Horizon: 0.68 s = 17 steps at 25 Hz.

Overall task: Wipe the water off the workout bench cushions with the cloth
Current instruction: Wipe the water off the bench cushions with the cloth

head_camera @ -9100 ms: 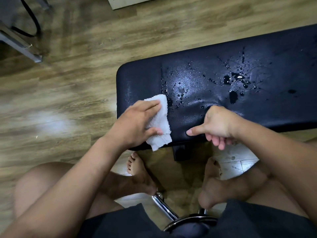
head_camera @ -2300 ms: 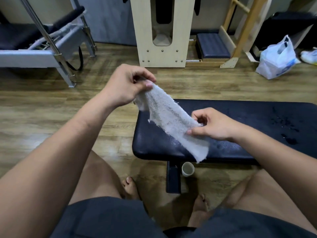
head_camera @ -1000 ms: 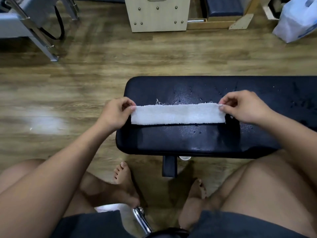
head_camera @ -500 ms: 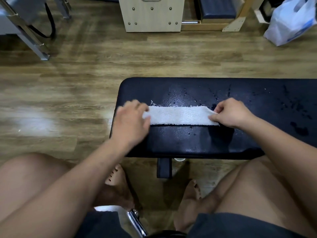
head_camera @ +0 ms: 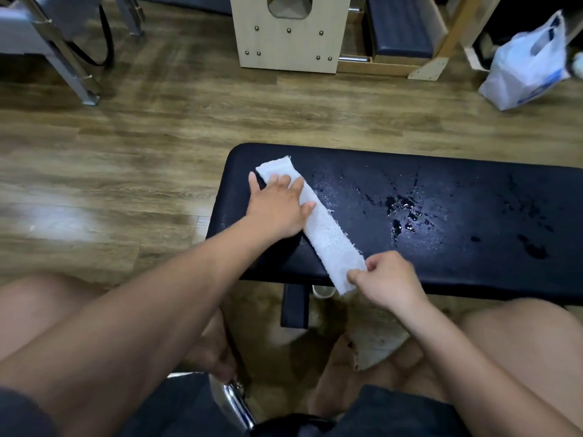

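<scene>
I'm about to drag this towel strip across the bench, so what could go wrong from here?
1. The narrow white terry cloth strip lies left of the water puddle on the black padded bench cushion, so one pass may only smear it.
2. The right hand pinches one overhanging end; the left hand presses flat, so the cloth could bunch.

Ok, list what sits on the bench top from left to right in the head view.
Left hand flat on the cloth's far end → cloth lying diagonally → right hand pinching its near end → water puddle → scattered drops on the bench.
</scene>
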Tool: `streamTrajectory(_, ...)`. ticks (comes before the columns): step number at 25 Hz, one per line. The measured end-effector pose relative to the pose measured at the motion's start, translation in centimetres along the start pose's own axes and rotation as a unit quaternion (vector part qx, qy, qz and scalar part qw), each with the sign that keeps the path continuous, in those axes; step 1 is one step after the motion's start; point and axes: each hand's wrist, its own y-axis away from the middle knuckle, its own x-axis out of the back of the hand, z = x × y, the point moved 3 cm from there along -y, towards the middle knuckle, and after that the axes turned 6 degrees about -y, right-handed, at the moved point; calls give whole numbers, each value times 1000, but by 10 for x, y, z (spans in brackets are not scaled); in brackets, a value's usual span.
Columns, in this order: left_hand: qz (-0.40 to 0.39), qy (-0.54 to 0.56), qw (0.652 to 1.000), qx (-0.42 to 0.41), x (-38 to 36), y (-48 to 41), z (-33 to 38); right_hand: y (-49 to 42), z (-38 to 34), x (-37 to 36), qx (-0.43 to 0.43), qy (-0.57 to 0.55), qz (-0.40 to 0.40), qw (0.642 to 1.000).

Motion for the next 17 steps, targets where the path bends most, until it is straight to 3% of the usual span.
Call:
streamTrajectory(3, -64, -8, 995, -82, -2, -26, -20, 5, -19, -25, -13, -138, -48, 989)
streamTrajectory(5, -45, -6, 994, -98, 6, -31, -36, 11, -25, -34, -19, -177, -100, 979)
streamTrajectory(6, -6, 23, 996, -84, 13, -22, -40, 10, -24, -31, 10, -129, -84, 988)
streamTrajectory(8, 116, 79, 986, -91, 22, 20, -34, 8, -19, -12, 150, 29, 52, 987)
streamTrajectory(9, 177, 65, 971, -146, 14, 54, -23, 6, -16, -6, 249, 71, 81, 963)
streamTrajectory(10, 200, 33, 955, -218, 0, 88, -9, 5, -14, -5, 345, 100, 61, 931)
streamTrajectory(12, 175, -9, 941, -288, -27, 129, 9, 1, -8, -16, 461, 212, -6, 861)
streamTrajectory(14, 185, -17, 945, -268, -39, 128, 12, -5, -8, -28, 507, 280, 2, 815)
streamTrajectory(17, 249, 7, 938, -241, -34, 119, 14, -9, -13, -27, 525, 262, 18, 810)
